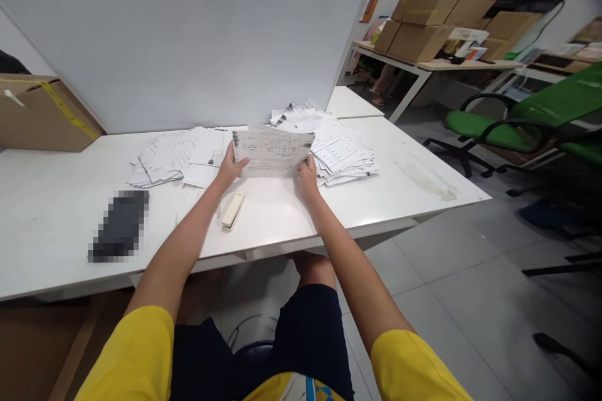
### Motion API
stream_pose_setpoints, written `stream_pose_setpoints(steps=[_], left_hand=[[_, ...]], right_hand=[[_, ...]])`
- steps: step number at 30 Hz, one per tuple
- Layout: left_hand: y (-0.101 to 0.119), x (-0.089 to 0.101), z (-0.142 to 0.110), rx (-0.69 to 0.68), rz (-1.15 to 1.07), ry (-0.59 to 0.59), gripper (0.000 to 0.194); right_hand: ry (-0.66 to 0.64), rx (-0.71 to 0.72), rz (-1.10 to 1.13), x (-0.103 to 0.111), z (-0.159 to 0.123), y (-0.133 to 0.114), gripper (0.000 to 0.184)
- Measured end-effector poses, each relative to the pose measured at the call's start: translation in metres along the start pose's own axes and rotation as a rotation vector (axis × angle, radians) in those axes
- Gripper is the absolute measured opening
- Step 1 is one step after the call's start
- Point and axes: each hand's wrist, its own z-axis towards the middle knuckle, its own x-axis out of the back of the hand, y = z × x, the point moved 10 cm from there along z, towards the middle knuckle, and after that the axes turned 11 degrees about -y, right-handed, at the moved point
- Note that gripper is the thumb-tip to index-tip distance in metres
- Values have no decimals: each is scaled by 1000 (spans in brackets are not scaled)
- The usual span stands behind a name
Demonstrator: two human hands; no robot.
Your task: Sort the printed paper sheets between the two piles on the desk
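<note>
Both my hands hold a small stack of printed sheets point(273, 151) upright on the white table point(56, 213). My left hand point(230, 166) grips its left edge, thumb on the front. My right hand point(308, 177) grips the lower right edge. Behind the stack on the right lies a messy pile of printed papers point(341, 150). A second spread of papers point(172, 156) lies to the left. A cream stapler point(234, 209) rests on the table just under my left wrist.
A blurred dark flat object point(120, 225) lies at the table's left. A cardboard box point(40, 113) stands far left against a grey partition point(188, 31). Right of the table are green office chairs point(531, 119) and a far table stacked with cardboard boxes point(423, 25).
</note>
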Motion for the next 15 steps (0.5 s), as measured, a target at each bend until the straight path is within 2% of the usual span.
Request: stream_pose_setpoints(steps=[6,10,15], left_hand=[[2,-1,0,-12,-67,18,91],[8,1,-2,-47,-139,48,82],[0,9,-7,13,-259,131,69]], right_hand=[[1,-15,-6,5,2,1,9],[-16,-21,38,6,4,4,11],[-21,-5,69,7,5,5,10]])
